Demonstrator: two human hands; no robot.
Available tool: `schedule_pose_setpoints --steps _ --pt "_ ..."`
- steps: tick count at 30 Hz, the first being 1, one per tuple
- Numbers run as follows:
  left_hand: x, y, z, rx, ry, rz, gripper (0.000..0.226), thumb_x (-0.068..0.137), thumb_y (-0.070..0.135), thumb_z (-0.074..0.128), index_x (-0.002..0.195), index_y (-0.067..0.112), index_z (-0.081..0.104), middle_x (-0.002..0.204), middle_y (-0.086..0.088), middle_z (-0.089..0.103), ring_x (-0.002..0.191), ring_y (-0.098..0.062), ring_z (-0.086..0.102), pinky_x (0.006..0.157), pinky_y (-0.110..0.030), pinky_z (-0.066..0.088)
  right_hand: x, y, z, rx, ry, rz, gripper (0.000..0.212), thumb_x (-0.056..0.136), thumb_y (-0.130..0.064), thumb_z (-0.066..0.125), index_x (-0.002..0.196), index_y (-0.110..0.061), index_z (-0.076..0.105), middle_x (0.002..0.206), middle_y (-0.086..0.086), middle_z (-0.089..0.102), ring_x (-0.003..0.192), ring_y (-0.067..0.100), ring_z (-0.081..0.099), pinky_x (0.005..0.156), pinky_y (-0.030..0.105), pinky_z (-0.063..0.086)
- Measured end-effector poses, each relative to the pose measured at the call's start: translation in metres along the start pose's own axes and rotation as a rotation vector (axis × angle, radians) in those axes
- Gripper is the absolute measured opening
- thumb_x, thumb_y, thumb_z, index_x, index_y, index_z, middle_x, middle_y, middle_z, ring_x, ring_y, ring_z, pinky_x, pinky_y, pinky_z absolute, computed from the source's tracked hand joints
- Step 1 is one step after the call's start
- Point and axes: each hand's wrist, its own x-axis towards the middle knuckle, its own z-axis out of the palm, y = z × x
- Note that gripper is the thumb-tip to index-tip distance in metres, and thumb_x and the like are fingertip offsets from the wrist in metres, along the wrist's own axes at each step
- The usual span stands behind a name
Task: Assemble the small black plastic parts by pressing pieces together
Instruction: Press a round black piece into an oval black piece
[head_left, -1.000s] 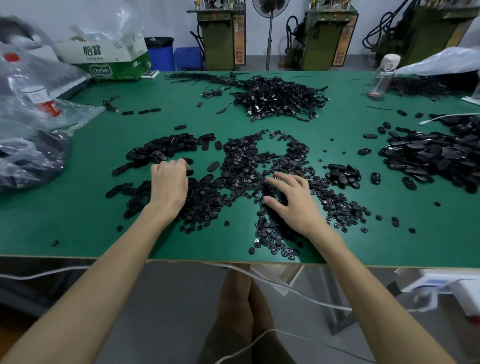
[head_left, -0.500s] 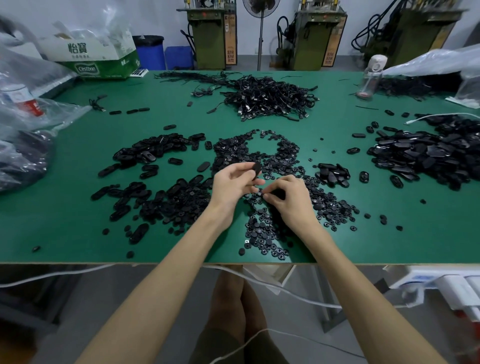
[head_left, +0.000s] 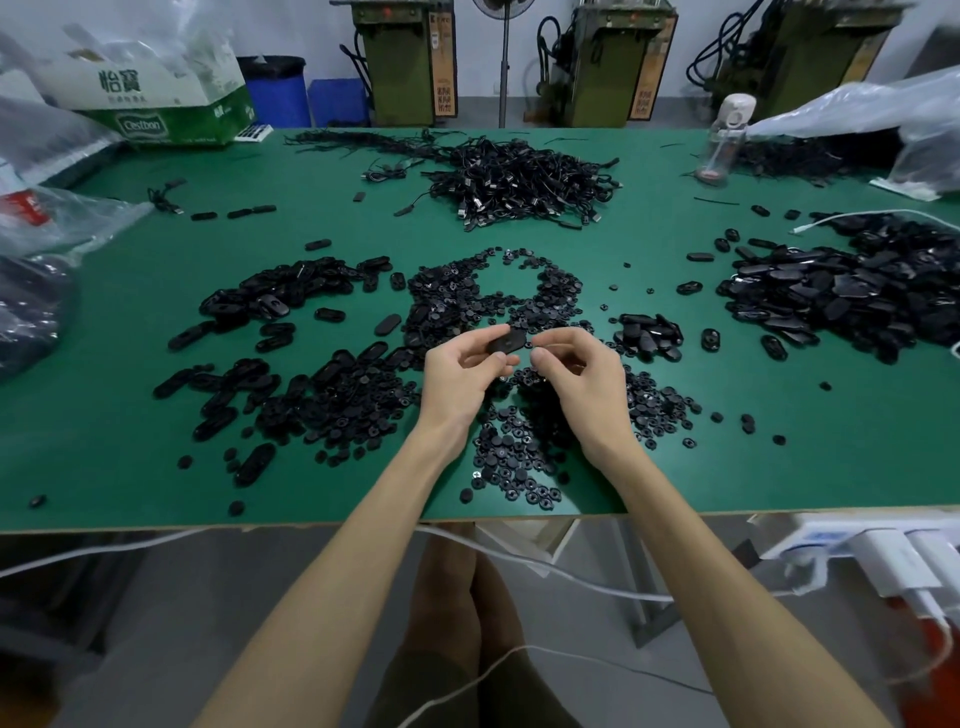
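1. The oval black part (head_left: 506, 343) is held above the bench (head_left: 104, 441), over the central heap of small round parts (head_left: 519, 296) and between the two hands.
2. The left hand (head_left: 460, 376) has its palm turned inward. The thumb is below and the fingers (head_left: 480, 335) above, pinching the oval black part by its left end.
3. The right hand (head_left: 584, 382) has curled fingers, with thumb and forefinger tips drawn together just beside the part's right end. Whether they hold a small piece cannot be told.
4. Both forearms cross the bench's near edge and converge toward the middle.
5. For open room, bare green surface lies at the near left corner and to the near right of the hands. A bare strip separates the central heap from the tangle of cables (head_left: 519, 176) farther back.
6. The flanking heaps are the oval shells (head_left: 280, 301) at left, a larger pile of shells (head_left: 857, 296) at right, and a small cluster (head_left: 649, 332) near the right hand.
7. At the far edge stand a cardboard box (head_left: 156, 109) at left and a clear bottle (head_left: 724, 140) at right.
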Motion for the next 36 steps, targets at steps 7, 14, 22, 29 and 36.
schedule_pose_setpoints --steps 7,14,22,29,36 --pt "0.0023 -0.0044 0.0001 -0.018 0.011 0.012 0.033 0.094 -0.01 0.065 0.123 0.005 0.071 0.099 -0.002 0.079 0.091 -0.017 0.078 0.078 -0.02 0.058 0.0 0.0021 -0.0015 0.106 -0.025 0.013 0.012 0.097 -0.019 0.071 0.104 -0.023 0.079 0.091 -0.009 0.077 0.086 0.009 0.07 0.08 0.022 0.055" --pt "0.0035 -0.008 -0.0004 -0.038 0.004 0.035 0.032 0.094 -0.009 0.066 0.123 0.003 0.07 0.1 -0.007 0.078 0.093 -0.022 0.078 0.081 -0.026 0.061 0.0001 0.0007 -0.0011 0.127 -0.061 0.04 0.021 0.095 -0.011 0.069 0.106 -0.025 0.08 0.091 -0.009 0.078 0.09 0.012 0.072 0.084 0.028 0.058" --pt "0.006 -0.0104 -0.0014 -0.017 0.002 0.028 0.032 0.094 -0.007 0.066 0.125 0.0 0.069 0.093 0.0 0.08 0.091 -0.022 0.078 0.081 -0.027 0.061 0.0005 0.0029 -0.002 0.153 -0.089 0.024 0.02 0.092 -0.012 0.075 0.106 -0.025 0.08 0.089 -0.009 0.078 0.087 0.008 0.072 0.083 0.025 0.057" --pt "0.0047 -0.0087 -0.0009 -0.008 0.007 0.026 0.032 0.093 -0.008 0.067 0.124 0.0 0.07 0.097 -0.003 0.079 0.089 -0.019 0.078 0.08 -0.026 0.061 0.001 0.0039 -0.0027 0.153 -0.102 -0.001 0.017 0.09 -0.014 0.079 0.105 -0.022 0.079 0.09 -0.008 0.078 0.087 0.007 0.072 0.081 0.022 0.056" --pt "0.004 -0.0065 -0.0017 0.021 -0.008 0.027 0.032 0.092 -0.008 0.068 0.122 0.002 0.072 0.085 0.01 0.078 0.082 -0.013 0.076 0.079 -0.025 0.06 0.0011 0.0044 -0.0013 0.159 -0.092 0.01 0.016 0.085 -0.019 0.084 0.099 -0.018 0.075 0.087 0.0 0.076 0.084 0.016 0.071 0.082 0.03 0.058"
